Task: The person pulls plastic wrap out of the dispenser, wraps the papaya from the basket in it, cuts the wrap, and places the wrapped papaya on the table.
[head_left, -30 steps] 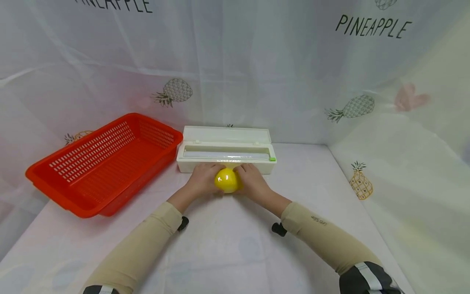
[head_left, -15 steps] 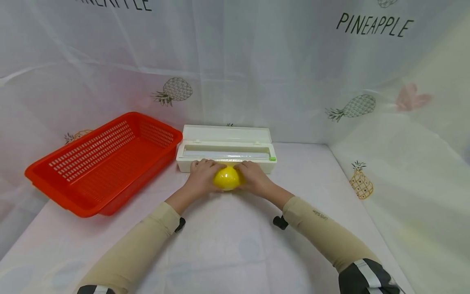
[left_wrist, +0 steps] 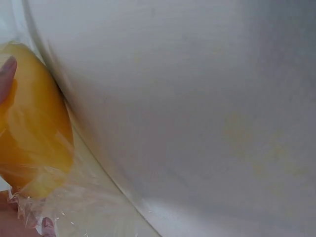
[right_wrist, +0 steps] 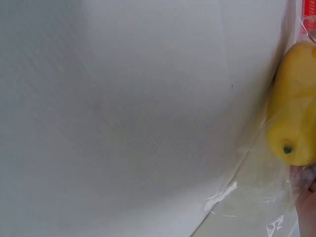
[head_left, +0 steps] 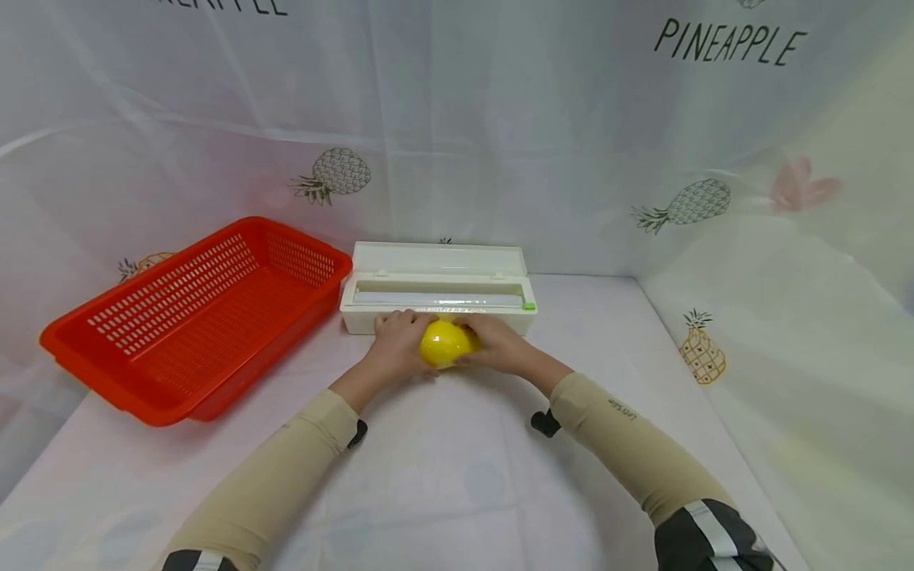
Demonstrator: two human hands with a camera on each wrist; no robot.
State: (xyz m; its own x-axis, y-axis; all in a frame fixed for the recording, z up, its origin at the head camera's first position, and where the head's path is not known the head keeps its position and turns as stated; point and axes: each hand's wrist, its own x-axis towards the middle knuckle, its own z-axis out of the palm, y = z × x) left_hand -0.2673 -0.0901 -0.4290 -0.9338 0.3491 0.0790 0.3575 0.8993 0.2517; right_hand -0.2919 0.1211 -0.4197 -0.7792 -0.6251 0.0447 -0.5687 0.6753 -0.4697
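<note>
A shiny yellow lemon (head_left: 446, 344) with a green stem spot (right_wrist: 288, 149) sits just in front of a white cling film dispenser (head_left: 357, 319). My left hand (head_left: 396, 346) grips its left side. From the right, my right hand (head_left: 497, 344) holds it with fingers on top and thumb low. Clear cling film (left_wrist: 94, 207) covers the lemon in both wrist views and spreads beside it, creased near the fingers. The dispenser's lid (head_left: 439, 258) is raised, with the film roll (head_left: 439, 299) showing inside. Parts of the hands are cut off in the wrist views.
An orange-red plastic basket (head_left: 207, 400) with slotted sides stands to the left, close to the dispenser. A green slider (head_left: 529, 306) sits on the dispenser's right end. White cloth (head_left: 443, 492) covers the table, and pineapple-printed curtains (head_left: 571, 159) hang behind and at the right.
The lemon has turned slightly between my hands and shows more of its right side. My right fingers have shifted a little over it. The view has tilted slightly.
</note>
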